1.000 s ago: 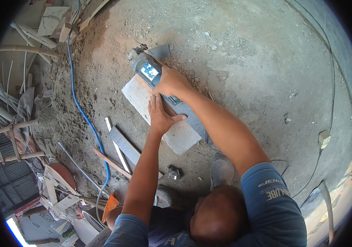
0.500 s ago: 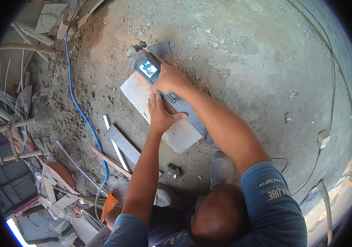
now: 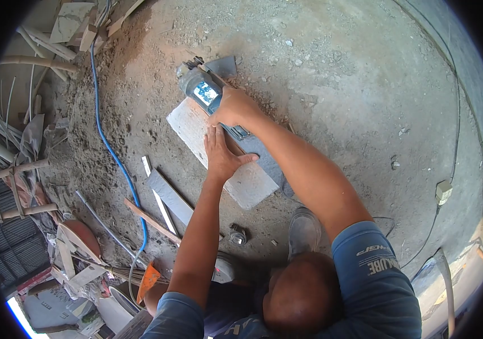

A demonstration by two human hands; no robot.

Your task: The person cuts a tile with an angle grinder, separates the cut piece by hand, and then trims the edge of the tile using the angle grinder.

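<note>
My right hand (image 3: 234, 108) is wrapped round the body of a blue-and-black power tool (image 3: 205, 93), whose head points to the upper left. Under it lies a pale rectangular slab (image 3: 251, 186), set diagonally on the ground. My left hand (image 3: 221, 156) lies on the slab with its fingers and thumb spread, pressing by a thin brown-edged strip. A dark grey tile piece (image 3: 264, 157) lies along the slab's right side, partly under my right forearm. Another grey piece (image 3: 222, 66) is beyond the tool's head. The tool's cutting edge is hidden.
A grey tile strip (image 3: 169, 196), a white strip (image 3: 165, 210) and a wooden stick (image 3: 151, 221) lie left of my left forearm. A blue hose (image 3: 109, 146) runs down the left. A small round object (image 3: 238, 235) sits near my shoes. Debris and poles fill the far left.
The view has shifted very slightly. Both hands, the tool and the slab keep nearly the same places relative to each other.
</note>
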